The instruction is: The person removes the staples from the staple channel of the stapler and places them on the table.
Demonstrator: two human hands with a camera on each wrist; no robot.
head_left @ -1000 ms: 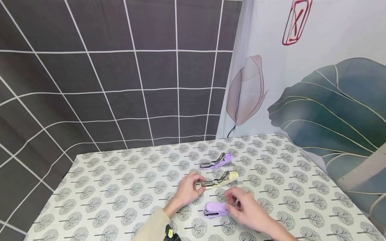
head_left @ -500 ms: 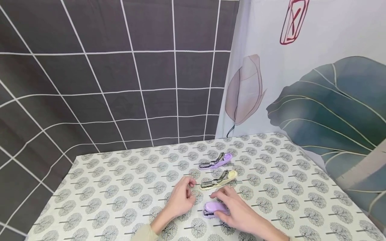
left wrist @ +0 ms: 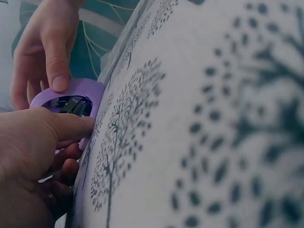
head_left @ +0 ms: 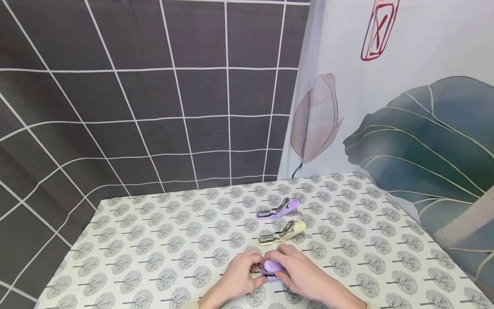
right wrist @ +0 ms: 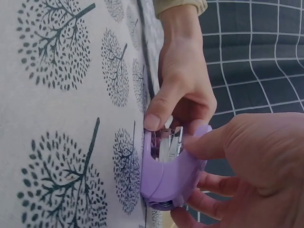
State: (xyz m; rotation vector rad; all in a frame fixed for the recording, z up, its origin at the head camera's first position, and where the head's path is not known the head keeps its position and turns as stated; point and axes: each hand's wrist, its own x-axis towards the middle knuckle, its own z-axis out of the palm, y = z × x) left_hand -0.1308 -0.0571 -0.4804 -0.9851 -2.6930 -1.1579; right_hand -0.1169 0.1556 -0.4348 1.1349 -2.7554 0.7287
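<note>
A purple stapler (head_left: 271, 266) rests on the patterned cloth between my two hands. My right hand (head_left: 302, 274) grips its upper arm from the right, thumb on the near side and fingers over the far side. At the opposite end, my left hand (head_left: 241, 274) pinches the low front part, its thumb (left wrist: 71, 127) close to the cloth. In the right wrist view the stapler (right wrist: 171, 183) shows its metal magazine between the purple body and the left thumb. Palms and arms partly hide it in each view.
Beyond my hands lie a yellow stapler (head_left: 285, 235) and another purple stapler (head_left: 283, 210), both folded open with their metal parts showing. The tree-print tablecloth (head_left: 154, 240) reaches back to a dark grid curtain (head_left: 146, 94) and a white printed curtain (head_left: 347, 107).
My left hand has come away from the yellow stapler, moved nearer and taken hold of the near purple stapler's front. My right hand has shifted left from its rear end and closed over it.
</note>
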